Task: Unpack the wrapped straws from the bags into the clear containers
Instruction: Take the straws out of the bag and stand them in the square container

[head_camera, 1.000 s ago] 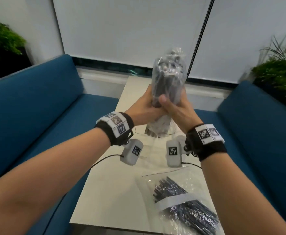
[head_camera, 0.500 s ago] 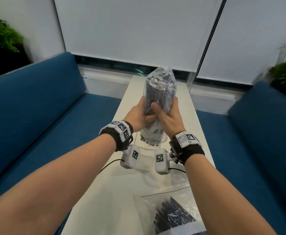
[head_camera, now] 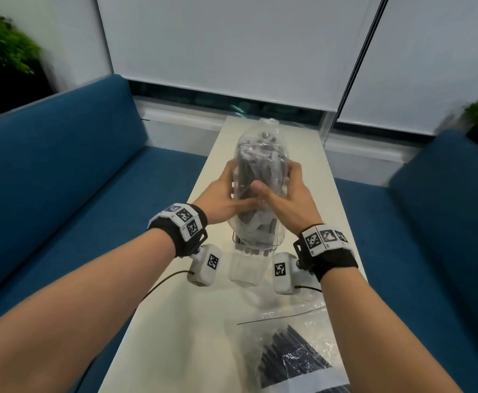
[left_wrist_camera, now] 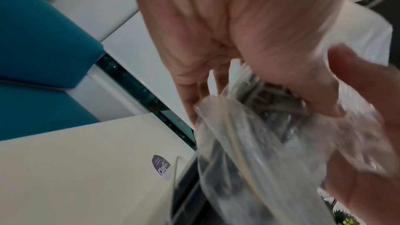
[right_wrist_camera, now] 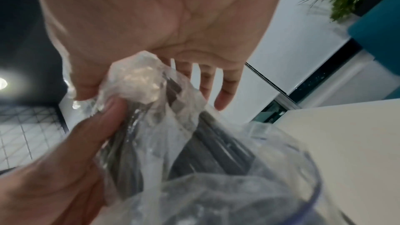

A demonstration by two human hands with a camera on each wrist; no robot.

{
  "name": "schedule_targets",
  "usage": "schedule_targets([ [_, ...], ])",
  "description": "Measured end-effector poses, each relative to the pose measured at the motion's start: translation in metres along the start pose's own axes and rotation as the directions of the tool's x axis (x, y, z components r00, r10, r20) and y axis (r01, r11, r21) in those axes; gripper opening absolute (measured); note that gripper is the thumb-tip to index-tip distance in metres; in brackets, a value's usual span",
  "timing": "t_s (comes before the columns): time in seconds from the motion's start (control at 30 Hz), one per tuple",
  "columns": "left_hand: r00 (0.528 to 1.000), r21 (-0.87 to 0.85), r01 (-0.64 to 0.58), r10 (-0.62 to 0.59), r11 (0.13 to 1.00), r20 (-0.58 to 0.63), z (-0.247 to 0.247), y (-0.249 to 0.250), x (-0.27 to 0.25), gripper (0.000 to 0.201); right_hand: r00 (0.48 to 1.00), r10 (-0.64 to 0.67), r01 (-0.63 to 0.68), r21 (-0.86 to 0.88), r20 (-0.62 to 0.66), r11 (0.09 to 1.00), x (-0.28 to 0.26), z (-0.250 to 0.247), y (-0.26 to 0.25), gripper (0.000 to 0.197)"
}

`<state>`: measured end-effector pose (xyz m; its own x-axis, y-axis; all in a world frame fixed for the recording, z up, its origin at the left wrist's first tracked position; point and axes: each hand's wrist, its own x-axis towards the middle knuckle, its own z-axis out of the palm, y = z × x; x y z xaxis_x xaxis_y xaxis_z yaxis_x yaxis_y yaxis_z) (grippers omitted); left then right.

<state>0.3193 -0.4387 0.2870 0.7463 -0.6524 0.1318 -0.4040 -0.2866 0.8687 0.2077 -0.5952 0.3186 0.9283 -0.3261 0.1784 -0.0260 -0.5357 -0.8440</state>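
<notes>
A clear bag full of dark wrapped straws stands on end above a clear container on the white table. Its lower end with the straw tips sits in the container's mouth. My left hand grips the bag's left side and my right hand grips the right side, thumb across the front. In the left wrist view my left hand holds the crinkled bag over the container rim. In the right wrist view my right hand pinches the bag above the container.
A second bag of dark straws lies flat on the table's near right corner. Blue sofas flank the narrow table on both sides. A small sticker is on the tabletop near the container. Plants stand in both far corners.
Both hands have brought the bag down from chest height to the container, and its lower end now sits in the container's mouth. The head view has tilted down.
</notes>
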Motion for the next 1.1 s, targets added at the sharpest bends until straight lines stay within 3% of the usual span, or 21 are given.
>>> schedule_targets([
  [0.1, 0.990, 0.073, 0.051, -0.060, 0.996, 0.130, -0.009, 0.004, -0.002, 0.095, 0.998, 0.028, -0.018, -0.156, 0.064, 0.988, 0.001, -0.009, -0.001, 0.058],
  [0.2, 0.996, 0.004, 0.044, -0.044, 0.999, 0.080, -0.015, 0.015, -0.005, 0.085, 1.000, -0.001, 0.003, -0.110, 0.017, 0.994, 0.001, -0.013, -0.006, 0.063],
  [0.3, 0.995, 0.086, 0.017, -0.025, 0.996, 0.093, -0.013, 0.022, -0.004, 0.086, 0.995, 0.033, -0.019, -0.151, 0.092, 0.988, -0.001, -0.014, -0.011, 0.081],
  [0.37, 0.998, 0.085, 0.018, -0.023, 0.996, 0.062, -0.014, 0.024, -0.004, 0.097, 0.999, 0.044, -0.038, -0.162, 0.031, 0.986, -0.002, -0.015, -0.012, 0.079],
  [0.43, 0.999, 0.046, 0.030, -0.032, 0.998, 0.039, -0.016, 0.028, -0.006, 0.102, 0.997, 0.066, -0.072, -0.172, -0.040, 0.983, -0.001, -0.018, -0.011, 0.063],
  [0.53, 0.998, 0.134, 0.024, -0.032, 0.991, 0.058, -0.017, 0.033, -0.007, 0.082, 0.997, 0.048, -0.027, -0.339, 0.053, 0.940, -0.001, -0.022, -0.013, 0.037],
  [0.63, 0.999, 0.089, 0.034, -0.036, 0.995, 0.014, -0.019, 0.040, -0.008, 0.060, 1.000, 0.027, -0.025, -0.306, 0.003, 0.952, -0.001, -0.024, -0.020, 0.031],
  [0.73, 0.997, 0.251, 0.026, -0.043, 0.968, 0.062, -0.019, 0.046, -0.011, 0.049, 0.988, 0.075, -0.003, -0.464, 0.137, 0.886, -0.005, -0.022, -0.023, 0.030],
  [0.83, 0.998, 0.144, -0.019, 0.027, 0.989, -0.051, -0.025, 0.062, -0.016, 0.053, 1.000, -0.015, 0.014, -0.304, -0.002, 0.953, -0.011, -0.032, -0.042, 0.026],
  [0.97, 0.975, 0.043, -0.144, 0.150, 0.989, -0.165, -0.037, 0.093, -0.029, 0.058, 0.962, -0.152, 0.113, -0.175, -0.228, 0.978, -0.020, -0.044, -0.069, 0.031],
  [1.1, 0.972, 0.115, -0.123, 0.143, 0.986, -0.184, -0.050, 0.099, -0.049, 0.030, 0.999, -0.046, 0.037, -0.337, -0.020, 0.941, -0.031, -0.045, -0.076, 0.040],
])
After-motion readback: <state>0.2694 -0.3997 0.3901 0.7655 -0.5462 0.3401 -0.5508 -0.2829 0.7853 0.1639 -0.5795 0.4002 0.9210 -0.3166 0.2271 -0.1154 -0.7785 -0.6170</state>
